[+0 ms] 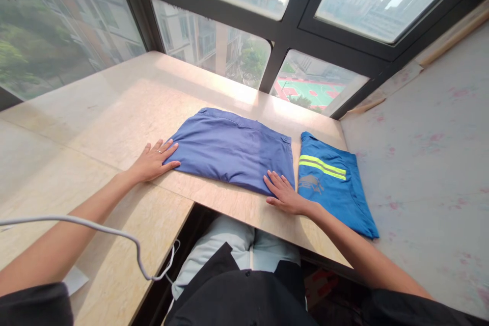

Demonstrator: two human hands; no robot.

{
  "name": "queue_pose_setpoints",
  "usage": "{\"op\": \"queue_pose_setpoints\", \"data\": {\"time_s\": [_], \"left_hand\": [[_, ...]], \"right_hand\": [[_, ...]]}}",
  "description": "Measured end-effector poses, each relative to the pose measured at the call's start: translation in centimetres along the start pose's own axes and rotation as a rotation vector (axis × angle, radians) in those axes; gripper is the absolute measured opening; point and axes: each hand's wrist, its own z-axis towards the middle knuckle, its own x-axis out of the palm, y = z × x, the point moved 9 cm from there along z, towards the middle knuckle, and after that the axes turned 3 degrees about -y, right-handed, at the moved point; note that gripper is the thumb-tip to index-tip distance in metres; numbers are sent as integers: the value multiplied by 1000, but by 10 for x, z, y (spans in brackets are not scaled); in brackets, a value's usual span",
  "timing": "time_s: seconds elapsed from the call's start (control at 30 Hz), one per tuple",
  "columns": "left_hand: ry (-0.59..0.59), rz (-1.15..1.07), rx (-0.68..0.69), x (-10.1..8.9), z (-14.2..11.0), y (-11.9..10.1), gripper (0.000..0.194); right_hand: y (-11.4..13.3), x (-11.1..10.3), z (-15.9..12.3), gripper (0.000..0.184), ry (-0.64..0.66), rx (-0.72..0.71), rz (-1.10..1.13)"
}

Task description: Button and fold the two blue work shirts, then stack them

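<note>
A purple-blue garment (233, 147) lies folded into a wide flat shape on the stone-look counter, with a waistband and small buttoned tabs along its far edge. My left hand (155, 160) rests flat at its left edge, fingers spread and fingertips on the cloth. Over its near right corner lies my right hand (284, 193), palm down with fingers extended. Neither hand grips anything. Just right of it, a bright blue folded garment (336, 188) with yellow-green reflective stripes and a grey print sits apart from the purple-blue one.
The counter (95, 127) runs to dark-framed windows at the back. A flower-patterned wall (424, 173) borders the right side. A white cable (110, 233) hangs across the lower left, above a scrap of white paper (75, 280). The counter's front edge meets my lap.
</note>
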Motion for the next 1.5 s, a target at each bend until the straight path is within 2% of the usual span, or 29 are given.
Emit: {"op": "queue_pose_setpoints", "data": {"time_s": [0.1, 0.3, 0.47, 0.53, 0.6, 0.67, 0.73, 0.8, 0.87, 1.03, 1.23, 1.37, 1.5], "left_hand": [[-5, -43, 21, 0, -5, 7, 83], [21, -108, 11, -2, -6, 9, 82], [115, -158, -109, -2, -10, 3, 88], [100, -197, -171, -7, -15, 1, 93], [38, -246, -224, -16, -21, -1, 92], [-30, -289, -256, -27, -25, -3, 86], [-81, -316, -306, -36, -27, 0, 79], [-111, -352, -377, -40, -28, 8, 74], [-134, -424, -424, -41, -27, 15, 69], [-231, -566, -498, -38, -35, 27, 57], [-322, -623, -496, -39, -45, 23, 61], [-264, -738, -544, -28, -44, 28, 69], [-183, -741, -531, -25, -43, 30, 63]], "right_hand": [[12, 3, -9, 79, 39, -12, -13], [18, -4, -12, 78, 39, 38, -21], [23, -28, -7, 75, 47, 78, -2], [32, -47, 2, 73, -12, 93, -7], [50, -71, 16, 72, -136, 89, -19], [79, -91, 33, 71, -295, 24, -50], [111, -96, 49, 71, -394, -79, -92], [133, -85, 64, 72, -401, -151, -118], [137, -66, 76, 75, -367, -156, -129], [106, -27, 77, 64, -342, -108, -133], [79, -16, 47, 57, -356, -109, -141], [66, -9, 29, 56, -318, -95, -161], [57, -5, 16, 56, -282, -96, -171]]}}
